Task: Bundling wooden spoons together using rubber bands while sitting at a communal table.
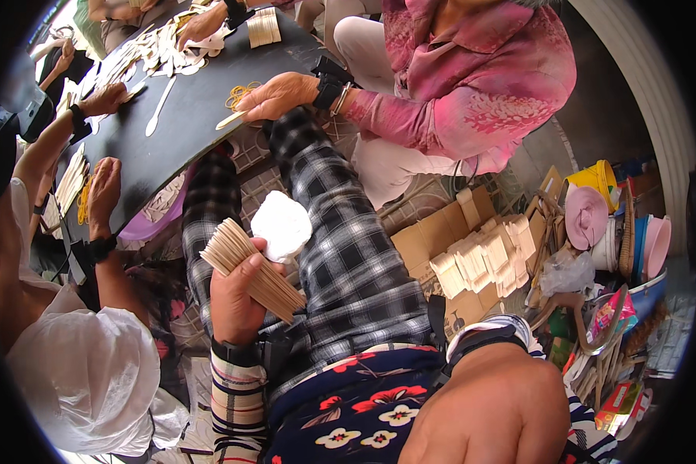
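My left grip (237, 303) clamps pale flat wooden sticks (274, 287) together, likely against splaying; my right grip (491, 406), I can't tell.

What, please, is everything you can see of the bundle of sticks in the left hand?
The bundle of sticks is a stack of many thin, pale tan strips that look like wood, lying side by side, their ends uneven. It slants from upper left to lower right over the plaid trousers. The left hand grips it mid-length, thumb across it. I cannot tell whether it is bound.
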`<state>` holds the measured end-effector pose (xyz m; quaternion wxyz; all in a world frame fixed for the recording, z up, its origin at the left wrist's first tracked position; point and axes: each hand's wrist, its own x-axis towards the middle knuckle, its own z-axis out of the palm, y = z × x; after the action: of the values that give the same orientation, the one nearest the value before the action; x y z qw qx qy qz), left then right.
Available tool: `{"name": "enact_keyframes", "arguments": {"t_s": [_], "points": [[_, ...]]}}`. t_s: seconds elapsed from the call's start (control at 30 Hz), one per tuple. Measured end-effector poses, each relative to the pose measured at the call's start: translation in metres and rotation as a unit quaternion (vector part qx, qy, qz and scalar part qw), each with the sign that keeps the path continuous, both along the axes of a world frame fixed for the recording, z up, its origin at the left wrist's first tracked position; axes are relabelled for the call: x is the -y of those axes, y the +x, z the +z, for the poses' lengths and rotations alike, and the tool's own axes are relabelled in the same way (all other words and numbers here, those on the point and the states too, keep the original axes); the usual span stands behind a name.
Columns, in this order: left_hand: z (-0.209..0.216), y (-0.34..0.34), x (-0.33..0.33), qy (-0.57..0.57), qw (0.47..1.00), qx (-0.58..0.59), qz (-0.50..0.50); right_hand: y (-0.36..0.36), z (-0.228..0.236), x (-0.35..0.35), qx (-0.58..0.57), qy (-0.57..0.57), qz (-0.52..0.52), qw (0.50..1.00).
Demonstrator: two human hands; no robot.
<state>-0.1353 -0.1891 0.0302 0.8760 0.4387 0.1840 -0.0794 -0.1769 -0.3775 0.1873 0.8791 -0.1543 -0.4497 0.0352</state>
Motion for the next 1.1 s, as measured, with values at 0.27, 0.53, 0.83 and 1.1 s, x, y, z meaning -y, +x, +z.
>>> {"name": "enact_keyframes", "arguments": {"t_s": [0.27,0.53,0.83,1.1], "points": [[0.005,0.000,0.004,-0.035,0.999,-0.003,-0.029,0.044,-0.018,0.068,-0.258,-0.529,-0.066,0.806],[0.001,-0.003,0.020,-0.026,0.995,0.010,-0.096,0.072,-0.100,0.040,-0.413,-0.412,-0.048,0.811],[0.001,-0.003,0.029,-0.083,0.989,-0.016,-0.124,0.075,-0.132,0.036,-0.328,-0.450,-0.220,0.801],[0.002,-0.001,0.034,-0.142,0.976,-0.068,-0.148,0.070,-0.133,0.035,-0.286,-0.460,-0.217,0.812]]}}
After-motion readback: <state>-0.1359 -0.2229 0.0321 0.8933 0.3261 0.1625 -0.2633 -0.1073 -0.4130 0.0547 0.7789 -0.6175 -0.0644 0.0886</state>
